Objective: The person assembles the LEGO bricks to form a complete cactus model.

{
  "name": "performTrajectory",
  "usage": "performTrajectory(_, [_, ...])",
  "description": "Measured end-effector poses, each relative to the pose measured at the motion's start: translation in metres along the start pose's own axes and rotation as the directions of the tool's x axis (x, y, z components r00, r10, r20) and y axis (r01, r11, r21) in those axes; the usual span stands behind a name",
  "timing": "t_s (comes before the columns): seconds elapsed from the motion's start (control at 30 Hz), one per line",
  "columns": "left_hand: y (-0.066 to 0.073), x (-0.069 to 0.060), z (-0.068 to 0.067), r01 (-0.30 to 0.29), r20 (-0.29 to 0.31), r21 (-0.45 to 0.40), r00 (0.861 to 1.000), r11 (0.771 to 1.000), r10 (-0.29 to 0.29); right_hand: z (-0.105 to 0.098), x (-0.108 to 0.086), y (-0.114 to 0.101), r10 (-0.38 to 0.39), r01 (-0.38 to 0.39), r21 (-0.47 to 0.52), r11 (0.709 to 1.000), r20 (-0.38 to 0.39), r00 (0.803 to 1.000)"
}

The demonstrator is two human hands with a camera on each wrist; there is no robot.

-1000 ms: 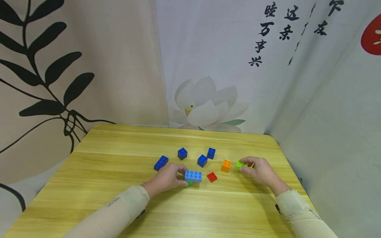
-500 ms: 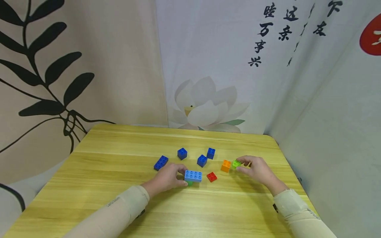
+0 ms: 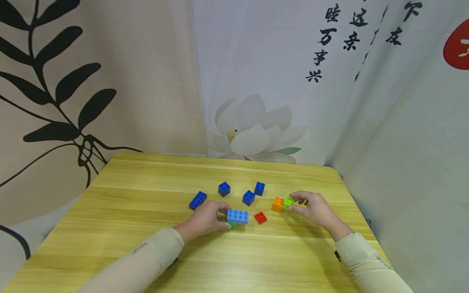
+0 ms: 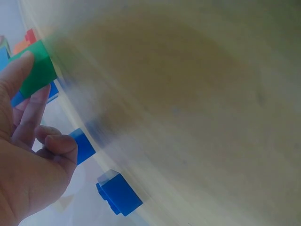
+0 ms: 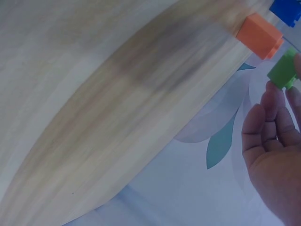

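In the head view my left hand (image 3: pixel 207 219) grips a light blue toy brick (image 3: pixel 237 217) with a green brick (image 3: pixel 233 226) beneath it. The left wrist view shows the thumb pressed against that green brick (image 4: pixel 41 70). Over on the right, my right hand (image 3: pixel 316 208) pinches a lime green brick (image 3: pixel 288 202) between thumb and fingers, close beside an orange brick (image 3: pixel 277 204). From the right wrist, the lime brick (image 5: pixel 283 69) appears tilted and a small gap separates it from the orange one (image 5: pixel 260 35). A flat red brick (image 3: pixel 260 218) lies between the two hands.
Several dark blue bricks lie farther back: a long one (image 3: pixel 198 200) by the left hand, a square one (image 3: pixel 224 189), and two near each other, the nearer brick (image 3: pixel 248 197) and the farther brick (image 3: pixel 259 188). The wooden table (image 3: pixel 146 175) meets hanging cloth behind.
My right hand has moved a little to the left with the lime green brick, bringing it close to the orange one. The left hand and its bricks stay put.
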State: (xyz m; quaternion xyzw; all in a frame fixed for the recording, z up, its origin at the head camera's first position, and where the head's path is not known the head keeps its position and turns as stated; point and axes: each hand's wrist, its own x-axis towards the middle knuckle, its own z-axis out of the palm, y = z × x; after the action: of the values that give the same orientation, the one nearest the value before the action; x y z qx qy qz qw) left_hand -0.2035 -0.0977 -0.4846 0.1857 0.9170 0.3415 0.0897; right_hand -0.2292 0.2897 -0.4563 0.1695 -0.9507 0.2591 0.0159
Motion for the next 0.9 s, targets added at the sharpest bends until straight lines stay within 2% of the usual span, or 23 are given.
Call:
performTrajectory(0.43, [-0.002,0.001,0.001,-0.001,-0.007,0.005,1.0,1.0,0.001,0.0,-0.001,-0.007,0.002,-0.002,0.013,1.0,0.012,1.0])
performTrajectory(0.9, [-0.003,0.001,0.002,-0.01,-0.008,0.008,1.0,1.0,0.01,0.004,0.0,-0.012,-0.036,0.036,0.02,0.999,-0.003,0.999])
